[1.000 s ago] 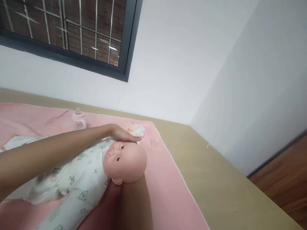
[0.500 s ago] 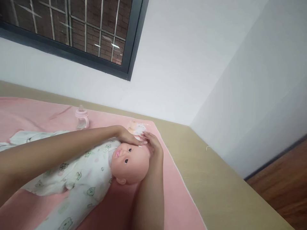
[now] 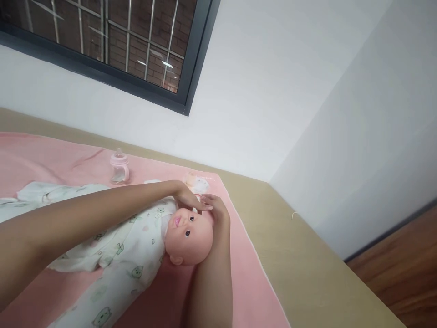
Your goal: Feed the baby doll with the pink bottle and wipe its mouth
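Note:
A baby doll [image 3: 189, 243] lies on its back in a white suit with green animal prints, its head to the right. My left hand [image 3: 189, 197] reaches across its chest to the far side of the head, fingers bent and closed. My right hand [image 3: 218, 210] curls round the crown from behind, its forearm against the back of the head. The fingertips of both hands meet by the doll's far ear, which is hidden. A small white bit [image 3: 195, 210] shows beneath the left fingers; I cannot make out what it is.
A pink blanket [image 3: 249, 282] lies under the doll, with an animal print [image 3: 198, 183] near its far corner. A pink baby bottle with handles [image 3: 119, 167] stands beyond the doll. The wooden surface [image 3: 300, 264] runs to the white wall [image 3: 252, 114] below a barred window [image 3: 136, 45].
The view has shifted slightly. The doll's head and my left hand sit a little further right, and my fingertips are closer together by the far side of the head.

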Motion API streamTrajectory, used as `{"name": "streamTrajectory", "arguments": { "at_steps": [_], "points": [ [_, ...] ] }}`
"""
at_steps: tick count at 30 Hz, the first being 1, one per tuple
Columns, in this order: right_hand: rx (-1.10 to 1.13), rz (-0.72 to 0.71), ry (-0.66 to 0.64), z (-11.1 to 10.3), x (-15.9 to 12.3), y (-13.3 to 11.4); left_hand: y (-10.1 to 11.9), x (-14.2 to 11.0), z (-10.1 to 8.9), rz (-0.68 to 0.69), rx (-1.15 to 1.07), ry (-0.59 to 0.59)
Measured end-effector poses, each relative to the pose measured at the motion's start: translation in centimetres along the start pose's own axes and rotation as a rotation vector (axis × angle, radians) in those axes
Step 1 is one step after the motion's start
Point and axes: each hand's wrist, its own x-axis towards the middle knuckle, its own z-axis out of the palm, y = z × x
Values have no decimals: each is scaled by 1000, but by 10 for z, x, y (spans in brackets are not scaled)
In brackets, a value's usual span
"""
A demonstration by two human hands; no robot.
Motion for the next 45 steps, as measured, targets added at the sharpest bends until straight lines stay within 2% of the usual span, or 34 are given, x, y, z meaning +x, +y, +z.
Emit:
{"name": "streamTrajectory", "arguments": {
  "at_steps": [2, 5, 7, 12, 19, 24, 27, 31, 34, 38, 42, 45],
  "points": [
    [-43, 10, 17, 2, 1, 3, 4, -9, -11, -29, 50, -27],
    [-104, 11, 53, 6, 3, 7, 8, -31, -24, -26, 169, 183],
    [-136, 9, 82, 9, 5, 10, 9, -48, -27, -58, 223, 301],
    [-221, 48, 131, 13, 9, 14, 12, -84, -12, -98, 294, 551],
    [-221, 73, 103, 14, 3, 7, 15, -119, 14, -121, 217, 682],
    [-128, 21, 22, 6, -2, -4, 1, -125, 20, -30, 86, 833],
    [-96, -23, 4, 4, -1, -20, -9, -123, 19, -1, 26, 910],
    [-79, -118, 56, 11, -12, -56, -13, -120, 17, 45, -77, 986],
    [-109, -252, 73, 26, -32, -89, -12, -117, 17, 28, -147, 1006],
    [-156, -374, -13, 55, -63, -123, -11, -113, 18, 0, -207, 1011],
    [-197, -425, -86, 79, -88, -140, -10, -113, 16, 70, -258, 1030],
    [-224, -432, -97, 87, -98, -144, -11, -115, 16, 129, -342, 1055]
  ]
}}
